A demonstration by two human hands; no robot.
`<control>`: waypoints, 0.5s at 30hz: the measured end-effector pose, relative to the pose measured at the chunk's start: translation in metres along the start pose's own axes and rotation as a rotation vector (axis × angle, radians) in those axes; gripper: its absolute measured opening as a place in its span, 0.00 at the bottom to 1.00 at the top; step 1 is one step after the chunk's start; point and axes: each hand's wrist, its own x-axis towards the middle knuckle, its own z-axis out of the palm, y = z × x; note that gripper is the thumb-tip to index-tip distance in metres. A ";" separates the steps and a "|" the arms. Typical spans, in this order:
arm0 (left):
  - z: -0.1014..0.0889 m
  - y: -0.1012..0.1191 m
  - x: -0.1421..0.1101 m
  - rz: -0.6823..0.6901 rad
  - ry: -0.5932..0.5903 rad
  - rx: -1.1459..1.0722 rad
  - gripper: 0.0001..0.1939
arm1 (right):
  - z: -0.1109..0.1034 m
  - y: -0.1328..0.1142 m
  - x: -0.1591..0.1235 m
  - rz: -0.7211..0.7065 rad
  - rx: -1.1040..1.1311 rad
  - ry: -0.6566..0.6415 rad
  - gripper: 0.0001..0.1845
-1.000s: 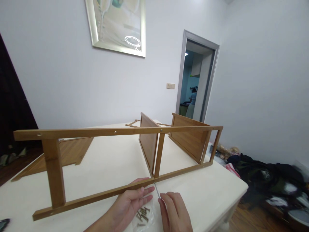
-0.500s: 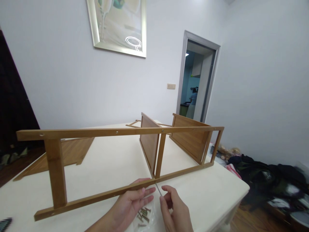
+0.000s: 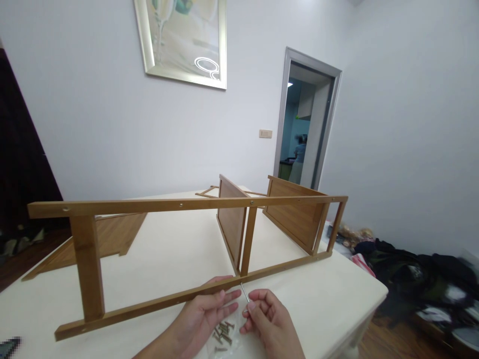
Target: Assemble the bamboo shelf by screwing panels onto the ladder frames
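Observation:
A wooden shelf frame (image 3: 157, 305) lies on its side on the table, with two shelf boards set in it, a middle board (image 3: 231, 219) and a right board (image 3: 294, 214). My left hand (image 3: 196, 316) grips its near lower rail, thumb in front and some fingers behind. In my right hand (image 3: 267, 319), thumb and fingers pinch a thin metal hex key (image 3: 244, 291). The key's tip meets the rail just below the middle crosspiece, where the screw head is too small to make out. Several screws (image 3: 223, 330) lie in a clear plastic bag (image 3: 215, 352) under my hands.
The white table (image 3: 348, 294) has a rounded corner at right. A loose wooden panel (image 3: 119, 232) lies behind the frame's left end. Dark clothes (image 3: 404, 269) are heaped beyond the table. A person (image 3: 298, 159) stands past the doorway.
My right hand has closed its fingers around the hex key's lower end, where they were looser and more spread. The left hand and the frame have hardly moved.

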 end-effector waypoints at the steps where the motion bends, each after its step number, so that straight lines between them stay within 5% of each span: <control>1: -0.001 0.000 0.000 0.002 -0.003 0.005 0.15 | 0.000 -0.001 -0.002 -0.055 -0.065 0.015 0.27; 15: 0.001 0.000 0.000 0.011 -0.018 0.016 0.14 | -0.007 -0.007 -0.017 -0.944 -1.041 0.172 0.11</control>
